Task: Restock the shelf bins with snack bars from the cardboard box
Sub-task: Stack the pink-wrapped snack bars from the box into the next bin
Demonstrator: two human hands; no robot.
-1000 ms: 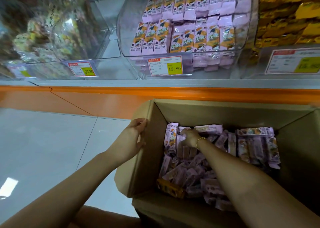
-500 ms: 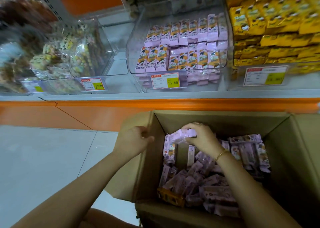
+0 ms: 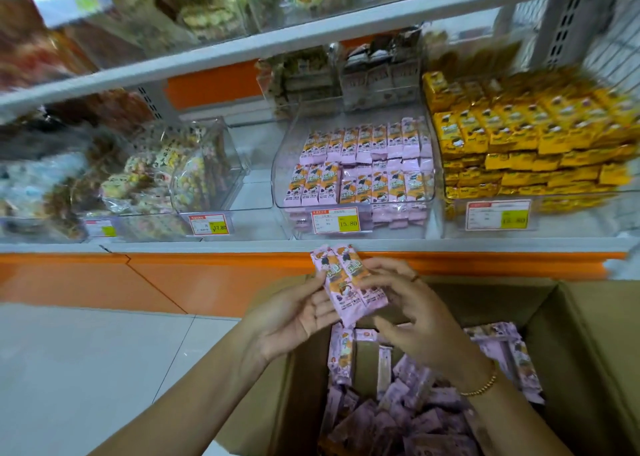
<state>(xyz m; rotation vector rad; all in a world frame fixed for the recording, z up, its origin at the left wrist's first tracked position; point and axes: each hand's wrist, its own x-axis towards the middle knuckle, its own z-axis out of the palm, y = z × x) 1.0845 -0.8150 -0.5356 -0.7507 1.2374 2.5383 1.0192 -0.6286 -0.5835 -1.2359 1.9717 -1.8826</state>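
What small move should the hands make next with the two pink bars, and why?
Probably lift the two pink-wrapped snack bars up and forward to the clear plastic bin holding matching pink bars. The left hand and right hand both hold them above the brown cardboard box.

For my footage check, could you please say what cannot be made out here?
Head view:
Price tag under the yellow packs: blurred, figures unreadable.
Box: near and right sides cut off by the frame; right arm hides some contents.
Held bars: left hand and right hand partly cover them; count unsure.
Top shelf goods: motion blur.
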